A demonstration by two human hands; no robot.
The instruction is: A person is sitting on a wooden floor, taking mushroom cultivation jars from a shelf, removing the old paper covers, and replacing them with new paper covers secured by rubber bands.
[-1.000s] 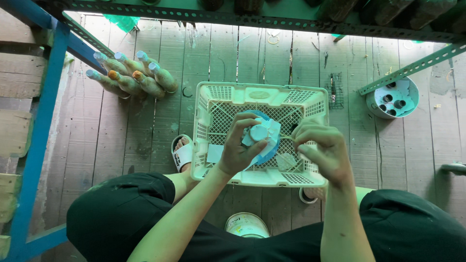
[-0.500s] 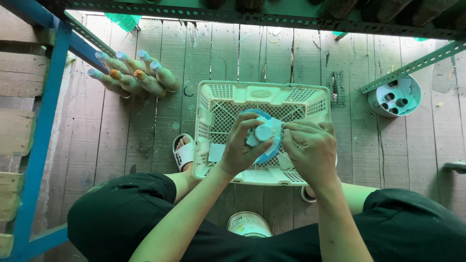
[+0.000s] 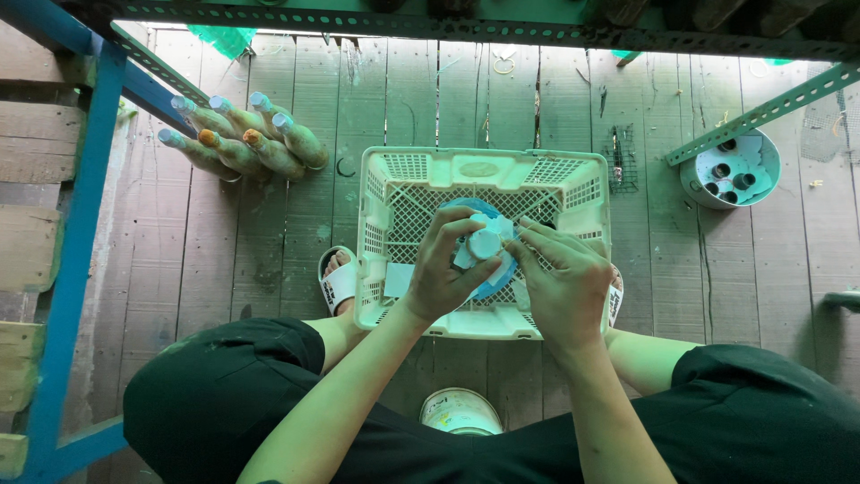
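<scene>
Bottle (image 3: pixel 485 244) with a white cap sits between both hands, over the white plastic basket (image 3: pixel 399 193). Its cap faces up at the camera, so its long side runs down into the basket. The left hand (image 3: pixel 445 273) wraps around it. The right hand (image 3: pixel 566 285) pinches white paper (image 3: pixel 506 226) at its side. A pile of bottles (image 3: pixel 242 143) lies far left of the left hand.

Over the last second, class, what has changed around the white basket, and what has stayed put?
The right hand moved left from beside the small white-capped piece and closed in on it, meeting the left hand, which kept holding it over the white basket. The basket, the bottles on the floor and the tub stayed put.
</scene>
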